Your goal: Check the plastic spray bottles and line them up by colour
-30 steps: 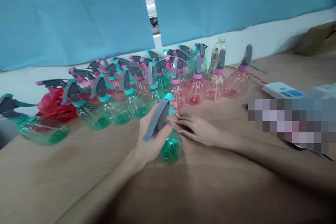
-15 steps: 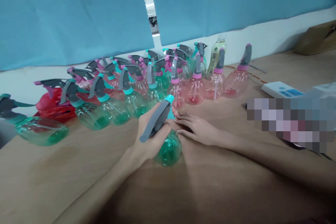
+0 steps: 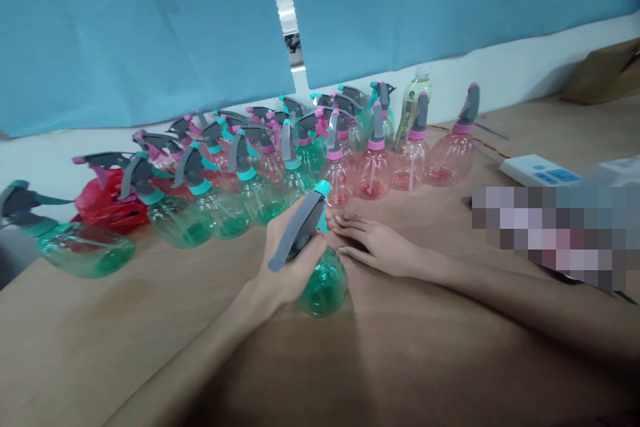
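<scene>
My left hand [image 3: 287,263] is wrapped around the neck of a green spray bottle [image 3: 324,287], just under its grey sprayer head with a turquoise nozzle. The bottle stands on the table, its nozzle pointing away from me. Just to the right of it rests my right hand [image 3: 380,247], palm down with the fingers stretched out toward the bottle. Its fingertips are close to the turquoise trigger; whether they touch it I cannot tell. My left fingers are partly hidden behind the sprayer head.
Behind my hands stand several green spray bottles [image 3: 260,197] and pink spray bottles [image 3: 374,170] in rows. A red plastic bag [image 3: 107,203] lies at the left. A drink bottle [image 3: 411,107] stands at the back. On the right are a white device [image 3: 537,170] and a blurred-out patch.
My hands keep the same hold and position around the green spray bottle. The view has shifted very slightly, with the bottles at the left appearing a little further right.
</scene>
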Available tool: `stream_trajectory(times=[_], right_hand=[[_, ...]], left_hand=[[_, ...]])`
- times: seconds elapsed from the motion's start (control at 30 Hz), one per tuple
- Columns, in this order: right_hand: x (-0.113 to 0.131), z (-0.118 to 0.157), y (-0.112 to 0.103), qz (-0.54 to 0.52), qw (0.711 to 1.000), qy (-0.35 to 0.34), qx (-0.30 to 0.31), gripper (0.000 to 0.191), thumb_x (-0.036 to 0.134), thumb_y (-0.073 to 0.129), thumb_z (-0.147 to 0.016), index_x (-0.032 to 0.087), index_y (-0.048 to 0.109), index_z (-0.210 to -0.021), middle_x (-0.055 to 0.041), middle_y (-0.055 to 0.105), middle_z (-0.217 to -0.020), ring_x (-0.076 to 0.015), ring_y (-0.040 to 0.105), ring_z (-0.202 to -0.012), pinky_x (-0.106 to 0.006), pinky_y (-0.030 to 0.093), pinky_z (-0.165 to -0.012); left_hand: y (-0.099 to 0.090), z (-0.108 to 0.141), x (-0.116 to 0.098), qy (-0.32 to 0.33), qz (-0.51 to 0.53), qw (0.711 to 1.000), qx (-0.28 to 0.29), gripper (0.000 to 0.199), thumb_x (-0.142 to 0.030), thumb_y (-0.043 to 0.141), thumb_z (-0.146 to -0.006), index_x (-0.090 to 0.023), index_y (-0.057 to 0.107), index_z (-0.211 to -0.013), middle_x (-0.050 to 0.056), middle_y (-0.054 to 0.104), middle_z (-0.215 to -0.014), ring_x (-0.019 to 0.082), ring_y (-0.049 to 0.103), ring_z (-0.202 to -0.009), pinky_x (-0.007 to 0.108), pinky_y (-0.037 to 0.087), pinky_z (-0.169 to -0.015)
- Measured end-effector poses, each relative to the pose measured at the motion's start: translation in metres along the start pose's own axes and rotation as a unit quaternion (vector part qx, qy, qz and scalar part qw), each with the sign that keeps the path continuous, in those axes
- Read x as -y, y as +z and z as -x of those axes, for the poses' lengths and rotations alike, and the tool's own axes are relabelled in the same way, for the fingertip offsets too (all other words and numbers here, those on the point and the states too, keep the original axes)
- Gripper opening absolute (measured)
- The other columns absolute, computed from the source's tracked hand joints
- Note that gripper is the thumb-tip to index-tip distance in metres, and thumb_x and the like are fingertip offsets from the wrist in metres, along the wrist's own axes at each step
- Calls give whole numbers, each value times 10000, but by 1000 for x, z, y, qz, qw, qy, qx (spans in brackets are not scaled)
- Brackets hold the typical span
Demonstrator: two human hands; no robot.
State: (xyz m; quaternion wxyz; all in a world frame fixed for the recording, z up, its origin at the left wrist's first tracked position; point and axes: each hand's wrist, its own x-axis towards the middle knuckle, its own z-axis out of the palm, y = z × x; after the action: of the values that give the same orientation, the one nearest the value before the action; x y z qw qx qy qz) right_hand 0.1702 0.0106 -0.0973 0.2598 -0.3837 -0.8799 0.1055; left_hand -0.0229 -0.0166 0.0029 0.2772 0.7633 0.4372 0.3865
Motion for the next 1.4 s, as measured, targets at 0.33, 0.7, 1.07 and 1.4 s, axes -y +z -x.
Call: stream_trajectory(times=[0.33, 0.7, 1.07, 1.4], right_hand=[[0, 0, 0, 13, 1000, -2, -4, 471, 428, 424, -934, 148, 525, -1298, -126, 526, -1352, -250, 425, -1301, -457, 361, -1076], [0, 0, 0, 12, 1000, -4, -2, 448, 424, 428, -934, 153, 550, -1270, -134, 549, -1328, -267, 440, -1287, -472, 369, -1063], [1, 0, -3, 10, 1000, -5, 6, 444, 406, 428, -938, 134, 546, -1268, -139, 568, -1304, -260, 445, -1282, -454, 373, -1062], [-2, 1, -1, 13, 1000, -11, 5, 459, 423, 428, -934, 151, 525, -1292, -139, 554, -1321, -264, 433, -1293, -484, 369, -1063]], left_hand=[[6, 4, 2, -21, 25, 999, -31, 42, -223, 510, -774, -220, 520, -816, -18, 574, -721, 145, 544, -630, 278, 413, -578], [7, 3, 0, -6, 18, 999, -45, 45, -175, 507, -760, -217, 498, -775, -28, 543, -692, 145, 539, -635, 285, 428, -605], [6, 0, -3, 4, 30, 999, -23, 80, -163, 504, -722, -223, 457, -747, -39, 498, -656, 129, 491, -576, 269, 387, -536], [3, -3, -3, 7, 25, 1000, -11, 125, -133, 501, -719, -233, 437, -760, -51, 461, -652, 122, 467, -572, 266, 386, -560]])
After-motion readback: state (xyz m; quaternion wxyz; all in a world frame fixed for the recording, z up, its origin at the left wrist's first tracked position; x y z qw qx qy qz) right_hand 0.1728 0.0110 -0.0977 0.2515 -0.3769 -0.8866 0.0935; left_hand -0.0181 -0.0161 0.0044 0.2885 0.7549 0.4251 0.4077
